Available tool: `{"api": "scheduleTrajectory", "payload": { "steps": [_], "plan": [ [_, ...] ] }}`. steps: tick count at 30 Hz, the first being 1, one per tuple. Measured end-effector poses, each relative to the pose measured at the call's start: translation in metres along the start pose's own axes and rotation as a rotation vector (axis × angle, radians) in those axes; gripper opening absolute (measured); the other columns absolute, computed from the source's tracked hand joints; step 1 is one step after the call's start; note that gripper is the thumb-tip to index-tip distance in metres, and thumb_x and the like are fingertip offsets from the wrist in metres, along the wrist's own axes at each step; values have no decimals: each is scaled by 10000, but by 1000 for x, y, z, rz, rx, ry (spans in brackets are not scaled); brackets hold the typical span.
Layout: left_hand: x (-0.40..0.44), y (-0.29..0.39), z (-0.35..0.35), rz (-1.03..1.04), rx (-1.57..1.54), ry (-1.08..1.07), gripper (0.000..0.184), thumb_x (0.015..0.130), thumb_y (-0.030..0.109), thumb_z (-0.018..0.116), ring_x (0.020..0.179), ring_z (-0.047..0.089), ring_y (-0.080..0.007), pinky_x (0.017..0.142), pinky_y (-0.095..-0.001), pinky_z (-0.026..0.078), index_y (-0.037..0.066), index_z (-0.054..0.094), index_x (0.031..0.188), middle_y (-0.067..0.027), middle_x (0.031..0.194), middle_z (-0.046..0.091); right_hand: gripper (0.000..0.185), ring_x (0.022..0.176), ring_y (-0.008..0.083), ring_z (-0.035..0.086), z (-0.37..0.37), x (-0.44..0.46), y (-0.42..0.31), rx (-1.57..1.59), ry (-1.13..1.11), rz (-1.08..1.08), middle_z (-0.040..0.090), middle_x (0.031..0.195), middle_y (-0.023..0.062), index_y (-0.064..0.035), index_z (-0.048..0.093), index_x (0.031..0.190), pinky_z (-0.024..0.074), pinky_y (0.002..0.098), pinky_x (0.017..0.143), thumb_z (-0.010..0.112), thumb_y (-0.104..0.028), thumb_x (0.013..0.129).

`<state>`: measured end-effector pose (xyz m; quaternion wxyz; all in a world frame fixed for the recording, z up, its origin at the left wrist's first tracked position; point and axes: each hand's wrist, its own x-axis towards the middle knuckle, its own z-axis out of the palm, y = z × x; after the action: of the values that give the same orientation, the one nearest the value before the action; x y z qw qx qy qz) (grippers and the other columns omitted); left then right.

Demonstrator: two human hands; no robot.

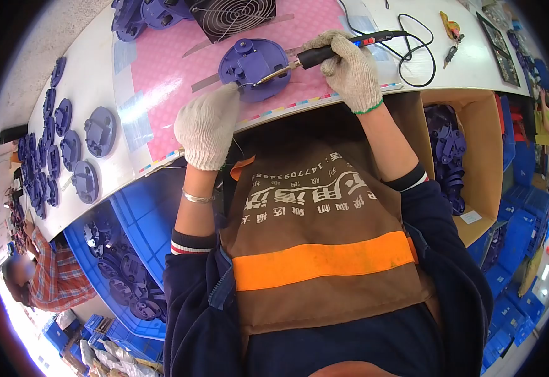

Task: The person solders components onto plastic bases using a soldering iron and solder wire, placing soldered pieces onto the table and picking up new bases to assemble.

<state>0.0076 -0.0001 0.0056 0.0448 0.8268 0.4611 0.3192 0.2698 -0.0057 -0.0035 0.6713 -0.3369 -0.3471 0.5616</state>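
A round purple plastic part (pixel 263 56) lies on the pink mat in front of me. In my gloved right hand (pixel 355 72) is a black soldering iron (pixel 315 58), its metal tip slanting down to the left onto the part's near side. My gloved left hand (pixel 208 122) is closed at the part's left edge, pinching a thin solder wire (pixel 247 85) that reaches towards the iron's tip. A loose length of thin wire also hangs below this hand. Whether the tip and wire touch is too small to tell.
A black fan (pixel 233 16) stands behind the part, beside more purple parts (pixel 155 12). Several purple discs (pixel 100 132) spread across the white table at left. Below are a blue bin (pixel 139 220) and a cardboard box (pixel 475 157) holding parts. A black cord (pixel 413 53) loops at right. Another person (pixel 61 276) sits at left.
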Motion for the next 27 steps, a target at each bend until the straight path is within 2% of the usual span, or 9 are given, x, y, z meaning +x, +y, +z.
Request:
{"api": "scheduleTrajectory", "payload": {
  "steps": [13, 23, 27],
  "plan": [
    [-1, 0, 2, 24, 34, 12, 153, 767, 158, 687, 809, 676, -238, 743, -329, 512, 96, 729, 901, -82, 874, 706, 205, 756, 155, 632, 0, 0, 3, -67, -17, -69, 668, 908, 125, 22, 608, 996, 465, 222, 534, 588, -147, 883],
    [1, 2, 0, -25, 0, -6, 166, 770, 156, 682, 811, 679, -249, 744, -326, 514, 79, 723, 911, -103, 873, 704, 219, 798, 198, 642, -2, -1, 3, 17, 6, -31, 653, 922, 151, 45, 595, 1017, 474, 230, 539, 577, -124, 879],
    [1, 2, 0, -34, 3, -11, 167, 770, 157, 681, 812, 679, -249, 745, -327, 514, 79, 723, 912, -105, 871, 703, 228, 836, 213, 647, -4, 0, 5, -16, -41, -93, 650, 920, 148, 48, 591, 1023, 478, 237, 543, 581, -126, 875]
  ]
}}
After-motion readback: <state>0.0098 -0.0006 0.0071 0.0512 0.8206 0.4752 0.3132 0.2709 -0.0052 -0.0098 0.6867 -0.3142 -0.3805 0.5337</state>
